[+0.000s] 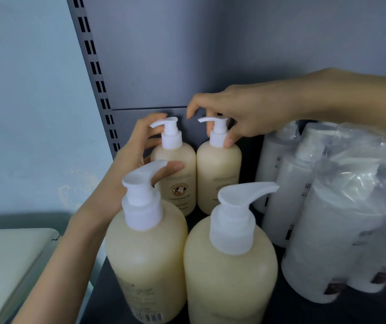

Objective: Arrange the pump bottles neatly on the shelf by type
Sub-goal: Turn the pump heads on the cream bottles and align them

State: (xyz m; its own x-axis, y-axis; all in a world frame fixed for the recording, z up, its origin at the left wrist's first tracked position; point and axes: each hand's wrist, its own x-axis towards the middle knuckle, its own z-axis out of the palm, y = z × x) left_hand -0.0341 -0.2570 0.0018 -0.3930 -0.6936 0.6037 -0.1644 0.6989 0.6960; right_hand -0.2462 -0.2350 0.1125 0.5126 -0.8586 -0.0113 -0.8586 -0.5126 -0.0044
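While left hand [134,152] grips a cream-filled bottle [180,157], right hand [245,111] pinches its neighbour [219,170].

The left grip [134,157] and right grip [241,113] are bare, like both forearms [70,242].

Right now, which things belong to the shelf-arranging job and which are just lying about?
In the job: back left bottle, gripped by left hand; back right bottle, its pump collar pinched by right hand; front left bottle; front right bottle; shelf.
Lying about: wrapped white bottles; pale object at left.
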